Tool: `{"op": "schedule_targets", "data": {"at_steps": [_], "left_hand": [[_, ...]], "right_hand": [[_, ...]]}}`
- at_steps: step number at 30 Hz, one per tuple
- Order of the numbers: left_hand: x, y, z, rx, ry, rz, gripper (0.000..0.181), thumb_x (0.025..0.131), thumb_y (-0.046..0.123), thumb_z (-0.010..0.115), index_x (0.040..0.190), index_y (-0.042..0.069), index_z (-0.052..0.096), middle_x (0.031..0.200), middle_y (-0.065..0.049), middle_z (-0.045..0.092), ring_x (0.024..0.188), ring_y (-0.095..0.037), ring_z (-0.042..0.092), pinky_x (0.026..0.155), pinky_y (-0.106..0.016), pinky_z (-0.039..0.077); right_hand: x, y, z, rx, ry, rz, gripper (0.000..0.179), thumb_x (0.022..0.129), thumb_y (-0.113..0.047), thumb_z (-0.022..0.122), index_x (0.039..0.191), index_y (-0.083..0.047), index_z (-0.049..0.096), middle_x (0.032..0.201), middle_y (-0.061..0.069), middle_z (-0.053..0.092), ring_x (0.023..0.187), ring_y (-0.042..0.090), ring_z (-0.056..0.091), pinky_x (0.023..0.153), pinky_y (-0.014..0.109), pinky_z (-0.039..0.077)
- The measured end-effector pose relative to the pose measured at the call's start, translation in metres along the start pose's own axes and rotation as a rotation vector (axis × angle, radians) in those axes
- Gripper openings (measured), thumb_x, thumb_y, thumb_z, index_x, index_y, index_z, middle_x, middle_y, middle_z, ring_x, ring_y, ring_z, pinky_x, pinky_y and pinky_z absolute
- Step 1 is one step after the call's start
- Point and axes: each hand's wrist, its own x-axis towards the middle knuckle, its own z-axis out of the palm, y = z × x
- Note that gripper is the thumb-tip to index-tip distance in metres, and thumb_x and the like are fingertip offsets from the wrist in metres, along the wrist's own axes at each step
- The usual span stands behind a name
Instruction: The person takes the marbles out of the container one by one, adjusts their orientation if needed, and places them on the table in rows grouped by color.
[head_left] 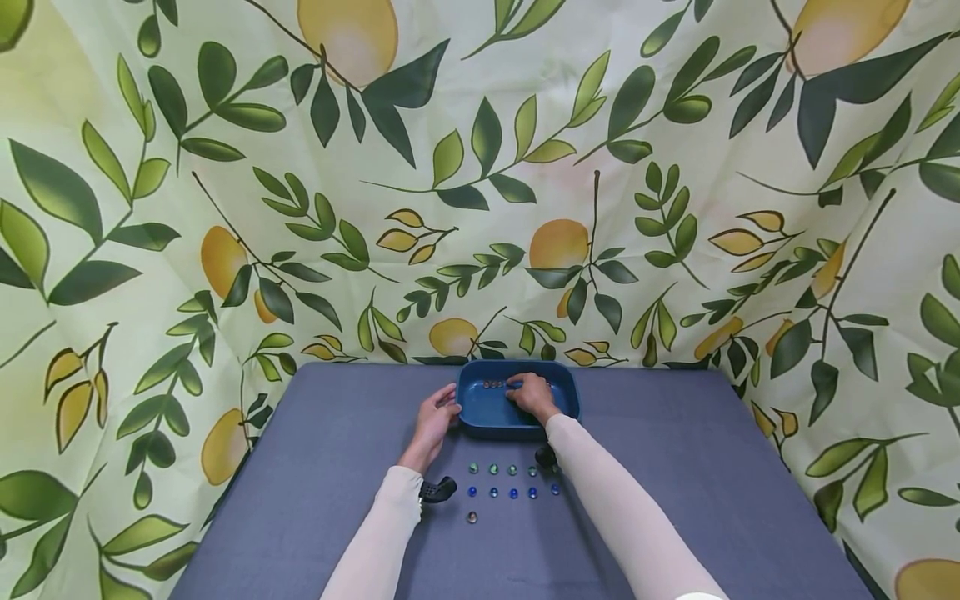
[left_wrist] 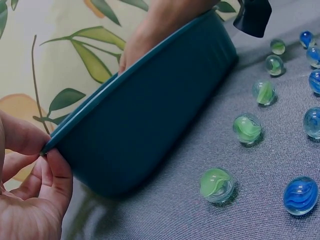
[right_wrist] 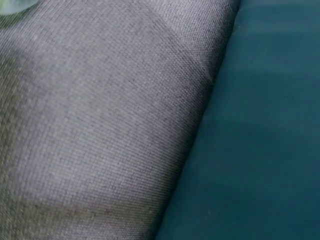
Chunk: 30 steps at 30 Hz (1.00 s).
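Note:
A blue plastic bin (head_left: 480, 417) stands at the far side of the table. At its left end my left hand (head_left: 436, 416) pinches the rim between thumb and fingers, seen closely in the left wrist view. My right hand (head_left: 534, 395) reaches over the near wall into the bin, its fingers down by a row of orange-brown marbles (head_left: 493, 384). Whether it holds a marble is hidden. In front of the bin lie a row of green-swirled marbles (left_wrist: 247, 128) and a row of blue marbles (left_wrist: 300, 195). A single brownish marble (head_left: 472, 517) lies nearer to me.
Grey-blue cloth covers the table (head_left: 337, 467). A curtain (head_left: 420, 283) printed with lemons and leaves hangs behind the bin and on both sides. The bin's outer wall (right_wrist: 260, 150) fills the right of the right wrist view.

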Motion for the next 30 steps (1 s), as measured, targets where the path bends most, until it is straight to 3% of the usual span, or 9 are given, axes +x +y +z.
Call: {"op": "schedule_targets", "data": {"at_steps": [9, 16, 21, 23, 28, 30], "left_hand": [[0.0003, -0.0005, 0.0008, 0.006, 0.006, 0.003, 0.052, 0.091, -0.003, 0.055, 0.142, 0.001, 0.05, 0.136, -0.021, 0.051, 0.103, -0.02, 0.055, 0.08, -0.03, 0.049], [0.0007, -0.0004, 0.0013, 0.009, 0.011, 0.003, 0.051, 0.091, -0.003, 0.055, 0.141, 0.002, 0.05, 0.136, -0.021, 0.052, 0.106, -0.021, 0.055, 0.082, -0.031, 0.049], [-0.0024, 0.0019, 0.0022, 0.007, 0.01, 0.003, 0.052, 0.09, -0.003, 0.055, 0.142, 0.001, 0.05, 0.136, -0.02, 0.052, 0.117, -0.028, 0.055, 0.08, -0.028, 0.049], [-0.0034, 0.002, 0.0025, 0.007, 0.004, 0.005, 0.052, 0.091, -0.003, 0.054, 0.142, 0.001, 0.049, 0.137, -0.022, 0.05, 0.121, -0.031, 0.053, 0.082, -0.031, 0.05], [-0.0032, 0.0016, 0.0027, 0.014, -0.003, 0.013, 0.052, 0.092, -0.003, 0.054, 0.143, -0.001, 0.047, 0.139, -0.024, 0.049, 0.124, -0.036, 0.051, 0.089, -0.041, 0.05], [-0.0034, 0.0023, 0.0022, 0.012, -0.001, 0.011, 0.051, 0.092, -0.003, 0.054, 0.143, 0.0, 0.048, 0.139, -0.023, 0.049, 0.125, -0.035, 0.051, 0.09, -0.041, 0.05]], "right_hand": [[0.0011, -0.0022, 0.0024, 0.042, -0.017, -0.047, 0.035, 0.089, -0.022, 0.07, 0.124, -0.016, 0.069, 0.134, 0.015, 0.062, 0.116, 0.034, 0.06, 0.1, 0.05, 0.046], [0.0027, -0.0024, 0.0038, 0.04, -0.019, -0.069, 0.035, 0.09, -0.023, 0.07, 0.124, -0.016, 0.069, 0.134, 0.014, 0.062, 0.114, 0.032, 0.06, 0.099, 0.048, 0.047], [0.0048, -0.0031, 0.0055, 0.028, -0.026, -0.125, 0.035, 0.091, -0.024, 0.069, 0.126, -0.018, 0.068, 0.1, 0.01, 0.072, 0.089, 0.024, 0.061, 0.087, 0.042, 0.05], [0.0052, -0.0034, 0.0067, 0.012, -0.035, -0.143, 0.035, 0.091, -0.024, 0.069, 0.125, -0.018, 0.069, 0.095, 0.009, 0.072, 0.083, 0.022, 0.059, 0.084, 0.04, 0.049], [0.0063, -0.0041, 0.0092, -0.012, -0.037, -0.153, 0.031, 0.09, -0.023, 0.07, 0.12, -0.017, 0.071, 0.117, 0.011, 0.071, 0.089, 0.023, 0.059, 0.087, 0.042, 0.049], [0.0065, -0.0046, 0.0094, -0.013, -0.028, -0.143, 0.029, 0.09, -0.023, 0.07, 0.119, -0.016, 0.072, 0.116, 0.011, 0.071, 0.089, 0.024, 0.06, 0.087, 0.043, 0.05]]}}
